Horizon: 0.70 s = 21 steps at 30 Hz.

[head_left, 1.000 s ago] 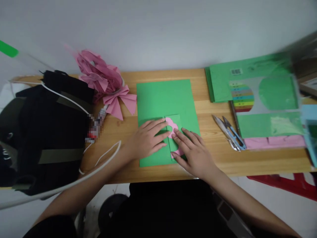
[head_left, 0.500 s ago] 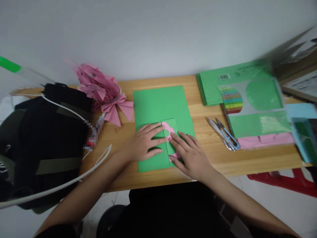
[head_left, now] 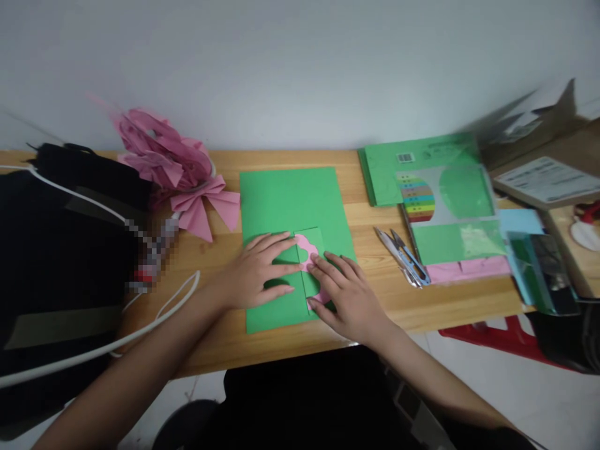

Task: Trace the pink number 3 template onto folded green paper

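A large green paper sheet [head_left: 290, 194] lies flat on the table. On it rests a smaller green piece of paper [head_left: 310, 283] with a dark left edge, and a pink curved paper cutout [head_left: 304, 241] lies on top of that. My left hand [head_left: 257, 269] is spread flat on the large sheet, its fingertips touching the small piece's left edge and the pink cutout. From the right, my right hand [head_left: 349, 294] presses down with outstretched fingers on the pink cutout and the small piece. It hides part of both.
Pink crumpled paper with a bow [head_left: 206, 203] and a black bag [head_left: 60, 250] are at left, with a white cable [head_left: 140, 328]. At right lie thread snips [head_left: 410, 256], tweezers [head_left: 394, 247], green paper packs [head_left: 457, 244] and a cardboard box [head_left: 553, 162].
The camera view has turned slightly right, so things sit further left in the picture. Both hands keep the same places on the paper.
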Each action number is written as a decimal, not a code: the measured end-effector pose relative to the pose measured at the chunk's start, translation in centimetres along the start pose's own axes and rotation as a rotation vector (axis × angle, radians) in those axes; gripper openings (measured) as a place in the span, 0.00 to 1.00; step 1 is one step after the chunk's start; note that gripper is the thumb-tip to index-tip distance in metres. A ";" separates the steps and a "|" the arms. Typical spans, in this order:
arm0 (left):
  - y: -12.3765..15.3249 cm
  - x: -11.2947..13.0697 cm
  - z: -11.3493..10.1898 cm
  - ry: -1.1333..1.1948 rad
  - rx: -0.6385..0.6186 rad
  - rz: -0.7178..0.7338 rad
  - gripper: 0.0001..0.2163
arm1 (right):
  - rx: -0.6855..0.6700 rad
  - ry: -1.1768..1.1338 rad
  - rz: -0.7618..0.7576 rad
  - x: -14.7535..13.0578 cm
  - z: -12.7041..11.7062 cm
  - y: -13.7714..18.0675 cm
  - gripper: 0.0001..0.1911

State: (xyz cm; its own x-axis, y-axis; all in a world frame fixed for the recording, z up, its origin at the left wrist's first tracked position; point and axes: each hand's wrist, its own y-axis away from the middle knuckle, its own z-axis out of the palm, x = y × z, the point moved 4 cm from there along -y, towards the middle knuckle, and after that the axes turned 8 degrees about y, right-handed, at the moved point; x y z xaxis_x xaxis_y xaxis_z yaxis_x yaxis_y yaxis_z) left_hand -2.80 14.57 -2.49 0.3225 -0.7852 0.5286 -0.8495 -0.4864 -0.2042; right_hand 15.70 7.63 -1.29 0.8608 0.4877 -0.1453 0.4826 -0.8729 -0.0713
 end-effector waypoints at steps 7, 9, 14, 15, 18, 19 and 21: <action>-0.2 0.3 -0.2 0.000 0.000 -0.007 0.18 | -0.007 -0.005 -0.006 0.0 0.0 -0.1 0.28; -0.2 0.2 -0.2 0.000 0.006 -0.009 0.18 | -0.004 -0.008 -0.008 0.0 0.0 -0.1 0.28; -0.1 0.1 0.0 -0.001 0.007 -0.011 0.17 | -0.003 -0.010 -0.003 0.0 0.1 0.0 0.28; -0.1 0.1 0.0 -0.003 0.008 -0.010 0.17 | -0.005 -0.008 -0.001 0.0 0.1 0.0 0.28; -0.1 0.1 0.0 -0.012 0.009 -0.001 0.17 | -0.007 -0.003 0.002 0.0 0.1 0.0 0.28; -0.1 0.1 0.0 -0.015 0.010 0.002 0.17 | -0.007 -0.004 0.002 0.0 0.1 -0.1 0.28; -0.1 0.2 0.0 -0.023 0.014 0.004 0.17 | -0.007 -0.006 0.003 0.0 0.0 -0.1 0.28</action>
State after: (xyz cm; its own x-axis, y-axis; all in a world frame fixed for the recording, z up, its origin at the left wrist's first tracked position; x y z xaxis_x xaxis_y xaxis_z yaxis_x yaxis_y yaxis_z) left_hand -2.63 14.50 -2.41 0.3289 -0.7956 0.5087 -0.8451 -0.4884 -0.2174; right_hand 15.66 7.69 -1.28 0.8615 0.4847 -0.1516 0.4808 -0.8745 -0.0635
